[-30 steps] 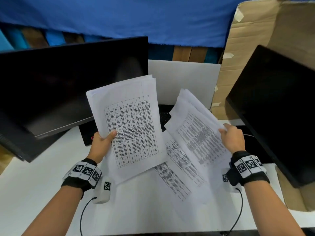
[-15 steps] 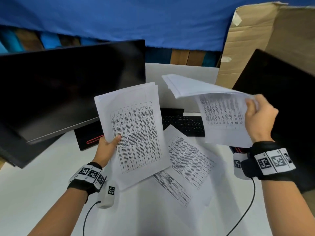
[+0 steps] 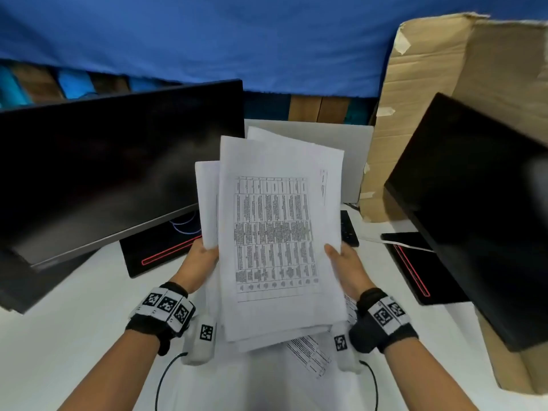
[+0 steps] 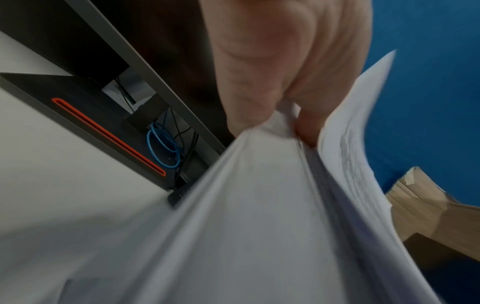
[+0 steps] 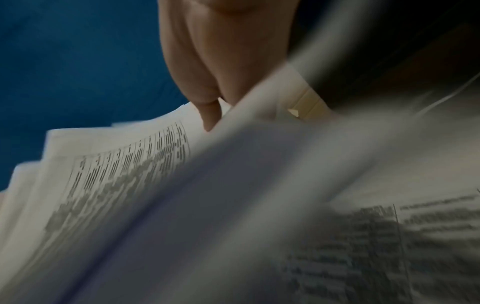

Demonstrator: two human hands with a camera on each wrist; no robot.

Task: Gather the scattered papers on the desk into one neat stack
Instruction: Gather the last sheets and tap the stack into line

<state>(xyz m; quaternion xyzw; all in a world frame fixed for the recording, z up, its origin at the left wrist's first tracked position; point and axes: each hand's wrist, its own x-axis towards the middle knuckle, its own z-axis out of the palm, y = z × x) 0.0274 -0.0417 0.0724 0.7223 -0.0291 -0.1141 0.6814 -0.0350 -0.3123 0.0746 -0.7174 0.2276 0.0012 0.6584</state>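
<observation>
A bundle of white printed papers (image 3: 275,232) is held up above the desk, its sheets fanned out of line at the top and left. My left hand (image 3: 201,262) grips the bundle's left edge; in the left wrist view the fingers (image 4: 259,82) pinch the papers (image 4: 246,226). On the other side my right hand (image 3: 344,262) holds the right edge, thumb on the front; the right wrist view shows its fingers (image 5: 210,82) against the sheets (image 5: 116,185). One more printed sheet (image 3: 311,354) lies on the white desk (image 3: 74,351) under the bundle.
A dark monitor (image 3: 112,167) leans at the left on a black base with a red stripe (image 3: 166,250). A second monitor (image 3: 480,203) stands at the right before a cardboard box (image 3: 430,84). A keyboard (image 3: 348,229) lies behind the papers.
My right hand has lifted its sheets off the desk and swung them left onto the bundle in my left hand. Both hands now hold one bundle at the centre.
</observation>
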